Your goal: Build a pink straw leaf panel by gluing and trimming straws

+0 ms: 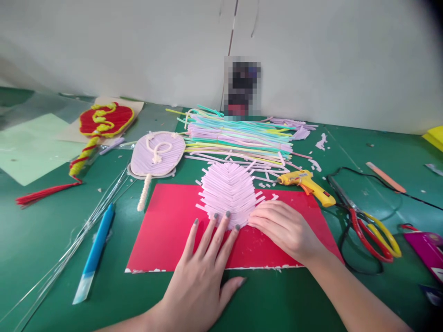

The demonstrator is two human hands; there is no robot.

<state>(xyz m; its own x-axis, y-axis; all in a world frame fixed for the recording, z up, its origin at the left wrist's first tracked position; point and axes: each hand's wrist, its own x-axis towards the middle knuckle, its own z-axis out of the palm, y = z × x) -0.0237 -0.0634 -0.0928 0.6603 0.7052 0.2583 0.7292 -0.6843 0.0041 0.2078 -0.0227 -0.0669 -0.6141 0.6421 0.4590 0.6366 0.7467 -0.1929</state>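
A rounded lilac panel of pipe cleaners [228, 191], laid in a V pattern with uneven ends sticking out, lies on a red sheet [166, 230]. My left hand [204, 263] is open, fingers spread, its fingertips resting on the panel's lower edge and the red sheet. My right hand [284, 228] has its fingers pressed together at the panel's lower right edge, gripping there; its thumb is hidden. Just beyond the panel is a pile of pastel pipe cleaners [238, 133]. Near my right hand rests a yellow glue gun [306, 184].
At the right lie scissors [367, 230] with red and yellow handles and a black cord. To the left are a lilac fan [157, 154], a red and yellow fan [107, 120], thin wires [86, 230] and a blue stick-like tool [95, 249]. A pale wall [138, 50] stands behind the green table [41, 258].
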